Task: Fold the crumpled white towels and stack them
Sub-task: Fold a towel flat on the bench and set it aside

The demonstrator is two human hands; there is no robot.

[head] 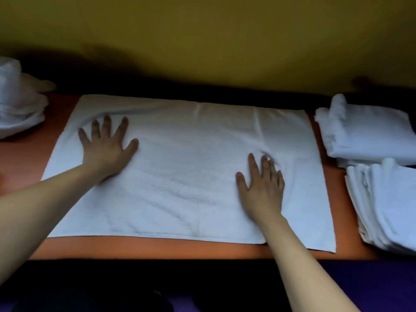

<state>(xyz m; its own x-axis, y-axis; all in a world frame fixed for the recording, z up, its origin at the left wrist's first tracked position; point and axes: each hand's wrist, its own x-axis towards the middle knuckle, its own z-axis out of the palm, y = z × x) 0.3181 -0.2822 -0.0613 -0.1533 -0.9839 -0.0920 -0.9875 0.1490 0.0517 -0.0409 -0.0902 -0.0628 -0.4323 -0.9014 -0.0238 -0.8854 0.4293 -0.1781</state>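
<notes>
Towel position: the spread towel (186, 167) is laid flat across the centre of the frame on the orange table (157, 249), directly under both hands.
Long axis: the long axis is run left to right across the frame; the short axis is run from the lower edge toward the yellow wall (202, 30).
Left hand: the left hand (108, 145) is laid palm down on the towel's upper-left part, fingers straight and splayed wide. Nothing is gripped.
Right hand: the right hand (262, 188) is laid palm down right of centre, lower in the frame, fingers straight and close together. Nothing is gripped.
Nearer hand: the right short edge is nearer the right hand; the left short edge is nearer the left hand. Neither edge is touched.
Towel appearance: white terry is seen, mostly flattened; soft ridges are left at lower centre and a small pucker just beyond the right fingertips. A doubled layer is suggested along the lower edge.
Step judged: smoothing is judged to be in hand, ahead of a fold across the long axis.
Other towels: the crumpled pile (19, 102) is placed at the upper left; the folded stacks (373, 172) are placed at the right edge, apart from the spread towel.
</notes>
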